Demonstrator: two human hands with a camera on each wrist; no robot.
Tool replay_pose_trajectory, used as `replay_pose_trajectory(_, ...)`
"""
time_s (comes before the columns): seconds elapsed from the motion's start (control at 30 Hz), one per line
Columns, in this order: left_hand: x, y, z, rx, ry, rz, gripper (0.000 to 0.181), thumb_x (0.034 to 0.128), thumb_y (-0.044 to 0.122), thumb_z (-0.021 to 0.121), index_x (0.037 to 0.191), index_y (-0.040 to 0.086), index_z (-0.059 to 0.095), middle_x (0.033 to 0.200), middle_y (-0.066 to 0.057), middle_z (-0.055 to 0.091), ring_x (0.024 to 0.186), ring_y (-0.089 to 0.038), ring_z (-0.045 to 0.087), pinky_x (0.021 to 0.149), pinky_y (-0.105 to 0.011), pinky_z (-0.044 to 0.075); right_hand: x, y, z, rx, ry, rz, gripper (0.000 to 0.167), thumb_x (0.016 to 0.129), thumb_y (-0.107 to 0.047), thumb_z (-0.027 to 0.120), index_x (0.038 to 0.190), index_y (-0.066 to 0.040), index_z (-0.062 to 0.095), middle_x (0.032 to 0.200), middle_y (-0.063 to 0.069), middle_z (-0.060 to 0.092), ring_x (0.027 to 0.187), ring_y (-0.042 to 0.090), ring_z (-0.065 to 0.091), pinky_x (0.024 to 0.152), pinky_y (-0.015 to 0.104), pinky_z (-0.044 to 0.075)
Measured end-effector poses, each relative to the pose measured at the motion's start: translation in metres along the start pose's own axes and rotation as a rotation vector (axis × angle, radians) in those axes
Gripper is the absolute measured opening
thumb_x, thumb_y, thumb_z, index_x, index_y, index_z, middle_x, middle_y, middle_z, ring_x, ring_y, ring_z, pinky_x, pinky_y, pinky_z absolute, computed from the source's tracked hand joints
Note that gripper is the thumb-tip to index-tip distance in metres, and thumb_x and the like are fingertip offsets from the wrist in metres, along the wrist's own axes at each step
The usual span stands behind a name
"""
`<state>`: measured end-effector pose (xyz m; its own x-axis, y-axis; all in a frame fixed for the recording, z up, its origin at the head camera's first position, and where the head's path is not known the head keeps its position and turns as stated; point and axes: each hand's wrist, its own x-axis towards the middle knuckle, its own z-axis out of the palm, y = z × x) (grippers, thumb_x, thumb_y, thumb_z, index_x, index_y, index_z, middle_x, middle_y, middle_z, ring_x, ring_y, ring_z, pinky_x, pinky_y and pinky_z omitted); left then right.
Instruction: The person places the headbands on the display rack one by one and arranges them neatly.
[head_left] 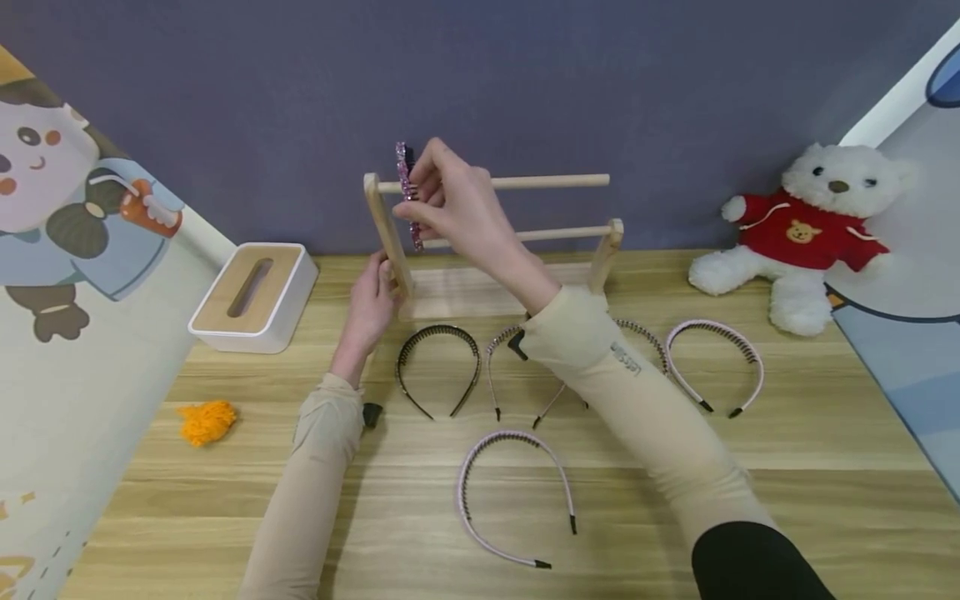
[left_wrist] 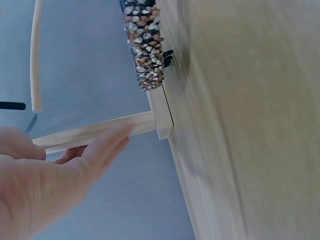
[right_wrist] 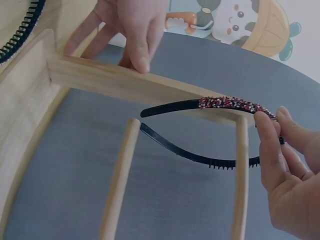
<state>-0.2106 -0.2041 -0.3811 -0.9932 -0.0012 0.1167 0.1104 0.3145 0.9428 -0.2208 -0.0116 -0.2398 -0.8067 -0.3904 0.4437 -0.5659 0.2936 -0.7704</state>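
Note:
My right hand [head_left: 468,208] [right_wrist: 292,175] pinches a headband with sparkly pink stones [head_left: 402,167] [right_wrist: 215,103] by its curved part. The headband is beside the left end of a wooden rack's top rod [head_left: 555,181]. In the right wrist view, its two black tips point toward the end of the other rod [right_wrist: 120,175]. Meanwhile my left hand [head_left: 371,296] [left_wrist: 55,180] grips the rack's left upright [head_left: 388,229] [right_wrist: 170,94], thumb on one side and fingers on the other. A headband covered in brown and white stones [left_wrist: 145,47] shows nearby in the left wrist view.
Several headbands lie on the table, including a black one [head_left: 438,330], a pink one [head_left: 757,354] and a front pink one [head_left: 461,492]. A tissue box [head_left: 255,333] and an orange fluffy bundle [head_left: 207,422] are left. A white teddy bear [head_left: 802,237] sits right.

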Motion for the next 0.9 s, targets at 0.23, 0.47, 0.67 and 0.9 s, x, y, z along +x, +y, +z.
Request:
replay_pose_trajectory(0.23, 0.000, 0.000, 0.000, -0.009, -0.009, -0.006, 0.050, 0.1190, 0.023, 0.029, 0.162, -0.002, 0.037, 0.163, -0.030, 0.039, 0.141, -0.052, 0.050, 0.111, -0.056, 0.055, 0.003, 0.007, 0.013, -0.069, -0.022, -0.016, 0.033, 0.096, -0.013, 0.081, 0.114, 0.004, 0.059, 0.098, 0.012, 0.067, 0.082, 0.019, 0.069, 0.066, 0.021, 0.063)
replay_pose_trajectory(0.47, 0.001, -0.002, 0.000, -0.003, -0.001, 0.004, 0.050, 0.1192, 0.022, 0.028, 0.161, -0.003, 0.037, 0.162, -0.030, 0.040, 0.141, -0.052, 0.050, 0.109, -0.055, 0.057, 0.007, 0.009, 0.023, -0.108, -0.048, 0.031, 0.036, 0.096, -0.014, 0.081, 0.118, 0.003, 0.058, 0.102, 0.013, 0.069, 0.084, 0.019, 0.071, 0.067, 0.018, 0.063)
replay_pose_trajectory(0.67, 0.001, -0.002, -0.001, -0.020, -0.006, 0.006, 0.049, 0.1193, 0.020, 0.028, 0.161, -0.004, 0.037, 0.161, -0.030, 0.041, 0.141, -0.052, 0.049, 0.110, -0.055, 0.056, 0.006, 0.009, 0.027, -0.105, -0.025, 0.011, 0.042, 0.095, -0.014, 0.083, 0.121, 0.004, 0.055, 0.102, 0.014, 0.069, 0.084, 0.020, 0.072, 0.064, 0.020, 0.063)
replay_pose_trajectory(0.9, 0.001, -0.001, -0.001, -0.016, -0.023, 0.011, 0.050, 0.1194, 0.022, 0.029, 0.162, -0.002, 0.036, 0.163, -0.029, 0.040, 0.142, -0.053, 0.048, 0.111, -0.056, 0.054, 0.004, 0.011, 0.027, -0.098, -0.026, 0.012, 0.045, 0.097, -0.018, 0.082, 0.124, 0.001, 0.052, 0.094, 0.010, 0.071, 0.077, 0.017, 0.072, 0.056, 0.023, 0.063)
